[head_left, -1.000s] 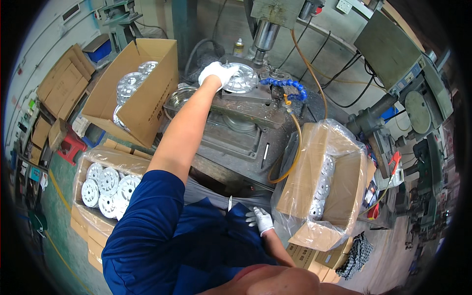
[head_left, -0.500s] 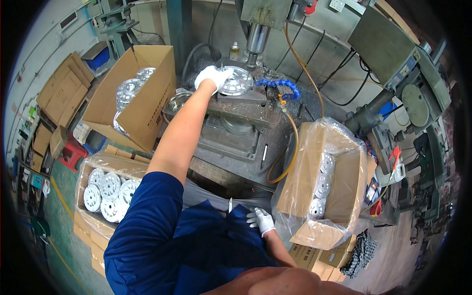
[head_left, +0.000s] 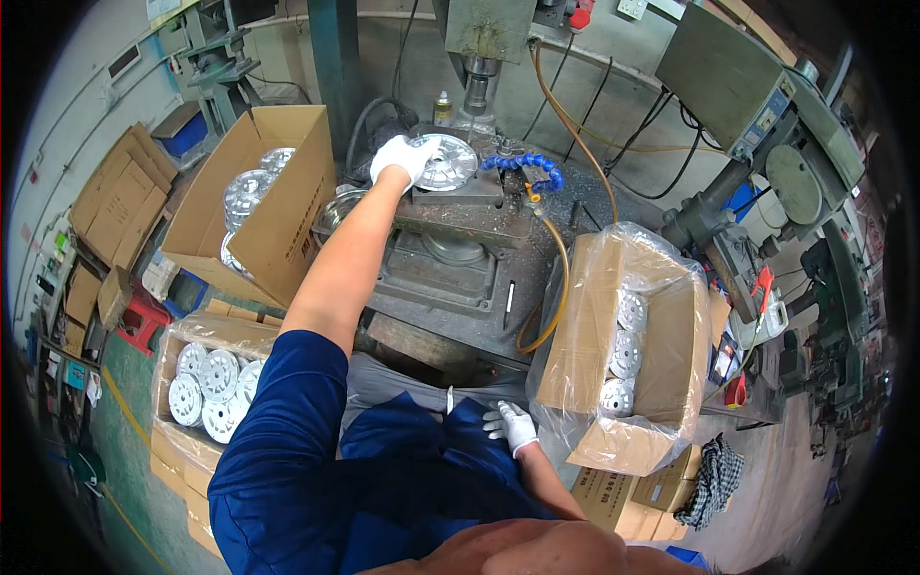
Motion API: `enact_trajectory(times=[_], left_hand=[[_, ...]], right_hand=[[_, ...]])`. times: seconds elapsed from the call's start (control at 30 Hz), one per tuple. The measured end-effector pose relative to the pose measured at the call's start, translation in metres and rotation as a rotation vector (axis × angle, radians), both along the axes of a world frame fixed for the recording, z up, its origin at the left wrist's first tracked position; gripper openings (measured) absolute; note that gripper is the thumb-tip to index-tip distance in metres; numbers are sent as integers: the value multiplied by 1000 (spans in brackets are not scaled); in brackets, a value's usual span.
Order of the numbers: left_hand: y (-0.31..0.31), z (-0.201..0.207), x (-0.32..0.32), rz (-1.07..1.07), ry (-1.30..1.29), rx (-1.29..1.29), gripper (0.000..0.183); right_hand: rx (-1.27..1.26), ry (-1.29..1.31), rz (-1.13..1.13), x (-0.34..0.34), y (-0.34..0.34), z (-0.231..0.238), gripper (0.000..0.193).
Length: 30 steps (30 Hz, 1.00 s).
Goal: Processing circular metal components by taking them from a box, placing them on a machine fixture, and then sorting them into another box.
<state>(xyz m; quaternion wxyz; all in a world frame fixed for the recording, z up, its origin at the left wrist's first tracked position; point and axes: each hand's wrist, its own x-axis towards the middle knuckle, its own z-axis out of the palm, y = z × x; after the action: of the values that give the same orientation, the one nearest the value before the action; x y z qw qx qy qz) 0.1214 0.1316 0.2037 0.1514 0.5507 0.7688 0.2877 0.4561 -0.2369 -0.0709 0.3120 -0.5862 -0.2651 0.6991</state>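
Observation:
My left hand (head_left: 401,160), in a white glove, reaches forward to a machine table. Its fingers grip the left rim of a round silver metal disc (head_left: 447,165) with cut-outs. The disc lies on a flat metal block (head_left: 460,195) under the drill press spindle (head_left: 477,88), which stands above it with a gap. My right hand (head_left: 513,425), also gloved, rests on my lap near the waist, fingers spread and holding nothing. The underside of the left fingers is hidden.
A blue segmented coolant hose (head_left: 525,165) curves beside the disc. Cardboard boxes with silver discs stand at the upper left (head_left: 302,211), lower left (head_left: 230,329) and right (head_left: 666,383), the last lined with plastic. A pen-like stick (head_left: 510,299) lies on the metal-chip-strewn table.
The drill press spindle has risen away from the disc. The whole view has shifted slightly. My left hand stays on the disc's rim, and my right hand stays on my lap.

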Motion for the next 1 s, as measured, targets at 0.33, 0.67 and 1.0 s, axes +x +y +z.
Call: enact_trajectory(times=[0.33,0.67,1.0], left_hand=[[-38,-14,-44,185,-160,393,47],[-266,-82,-14,-220,-2237,-279,39],[-293,-96,35,-493,-1142,-438,95]], right_hand=[[-16,18,-31,3,-3,8,35],[1215,-869,333,-25,8,185,62],[975,-681,258,79,70,284,32]])
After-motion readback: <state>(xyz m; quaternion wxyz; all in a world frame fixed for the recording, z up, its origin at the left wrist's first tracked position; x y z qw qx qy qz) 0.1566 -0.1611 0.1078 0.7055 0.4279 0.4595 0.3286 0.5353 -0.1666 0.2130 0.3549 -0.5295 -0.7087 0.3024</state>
